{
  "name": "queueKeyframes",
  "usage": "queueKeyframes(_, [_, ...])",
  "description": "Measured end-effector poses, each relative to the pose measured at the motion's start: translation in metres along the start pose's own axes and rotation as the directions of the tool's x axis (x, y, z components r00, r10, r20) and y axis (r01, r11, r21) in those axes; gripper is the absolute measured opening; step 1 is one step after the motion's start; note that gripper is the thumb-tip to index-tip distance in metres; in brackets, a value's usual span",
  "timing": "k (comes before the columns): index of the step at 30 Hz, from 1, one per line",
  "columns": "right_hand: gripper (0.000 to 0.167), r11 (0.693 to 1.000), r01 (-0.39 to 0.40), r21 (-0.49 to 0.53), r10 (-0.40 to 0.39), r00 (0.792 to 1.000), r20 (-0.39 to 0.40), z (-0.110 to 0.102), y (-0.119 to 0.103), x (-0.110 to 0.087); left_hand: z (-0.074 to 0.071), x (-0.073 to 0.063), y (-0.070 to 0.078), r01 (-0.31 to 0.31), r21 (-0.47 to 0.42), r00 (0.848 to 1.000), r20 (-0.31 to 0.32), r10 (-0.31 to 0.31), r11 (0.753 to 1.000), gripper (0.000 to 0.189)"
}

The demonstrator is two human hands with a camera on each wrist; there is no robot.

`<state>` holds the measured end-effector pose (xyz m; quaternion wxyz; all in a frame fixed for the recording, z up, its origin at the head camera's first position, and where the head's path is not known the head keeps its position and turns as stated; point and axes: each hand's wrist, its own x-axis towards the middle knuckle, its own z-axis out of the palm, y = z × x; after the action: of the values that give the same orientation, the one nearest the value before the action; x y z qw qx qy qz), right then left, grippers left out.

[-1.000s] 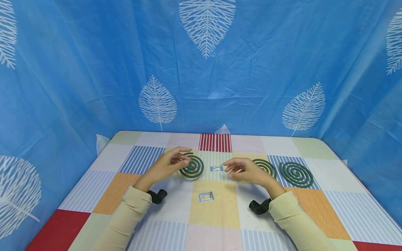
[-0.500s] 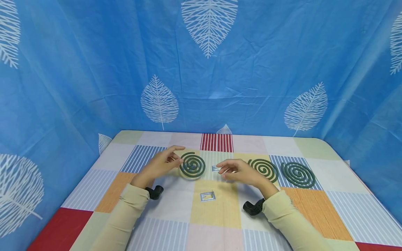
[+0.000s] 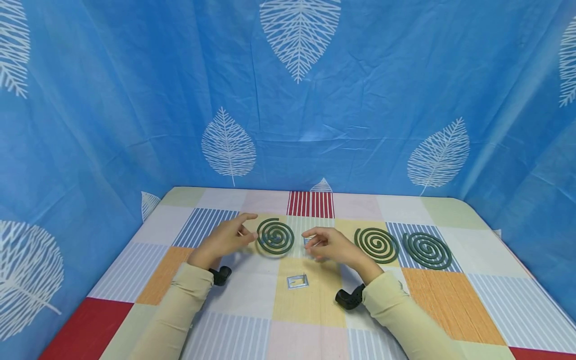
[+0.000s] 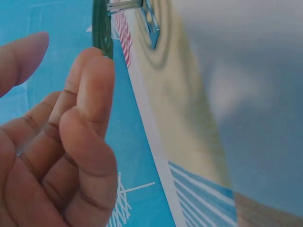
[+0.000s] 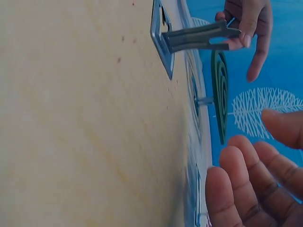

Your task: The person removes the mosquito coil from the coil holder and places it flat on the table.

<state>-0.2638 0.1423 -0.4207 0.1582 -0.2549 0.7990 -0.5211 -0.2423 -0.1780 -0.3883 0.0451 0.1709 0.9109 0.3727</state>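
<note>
A green mosquito coil (image 3: 275, 235) lies flat on a small metal coil stand (image 4: 125, 5), raised above the patterned tablecloth. My left hand (image 3: 225, 240) is beside its left edge, fingers loosely bent and thumb apart; in the left wrist view, fingertips are close to the coil's rim, and whether they touch cannot be told. My right hand (image 3: 330, 245) hovers with relaxed fingers, holding nothing, over a second metal stand (image 3: 307, 241) that it partly hides. Nearer the front lies a third stand (image 3: 299, 287), its prong upright in the right wrist view.
Two more green coils, one on the yellow square (image 3: 377, 245) and another on the blue-striped square (image 3: 426, 249), lie flat to the right. Behind the table hangs a blue curtain (image 3: 360, 100) with white leaf prints. Black devices are worn at both wrists.
My left hand has drawn back leftward from the coil, leaving it on its stand. My right hand has moved left, away from the right-hand coils and over the rear stand.
</note>
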Motion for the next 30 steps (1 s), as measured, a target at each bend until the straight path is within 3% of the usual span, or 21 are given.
queueKeyframes(6, [0.049, 0.998, -0.062, 0.015, 0.062, 0.998, -0.027, 0.009, -0.003, 0.008, 0.005, 0.002, -0.004, 0.032, -0.028, 0.999, 0.039, -0.03, 0.999, 0.071])
queueKeyframes(12, [0.056, 0.994, -0.095, 0.061, 0.095, 0.995, 0.005, 0.012, -0.003, 0.014, 0.007, 0.004, -0.007, 0.041, -0.055, 0.998, 0.051, -0.038, 0.998, 0.077])
queueKeyframes(20, [0.066, 0.987, -0.132, 0.087, 0.132, 0.991, 0.011, 0.016, -0.005, 0.02, 0.012, 0.007, -0.009, 0.103, -0.075, 0.994, 0.044, -0.099, 0.992, 0.077])
queueKeyframes(30, [0.069, 0.973, -0.159, 0.169, 0.161, 0.987, 0.004, 0.02, -0.003, 0.032, 0.018, 0.008, -0.012, 0.107, -0.055, 0.994, 0.041, -0.105, 0.993, 0.075])
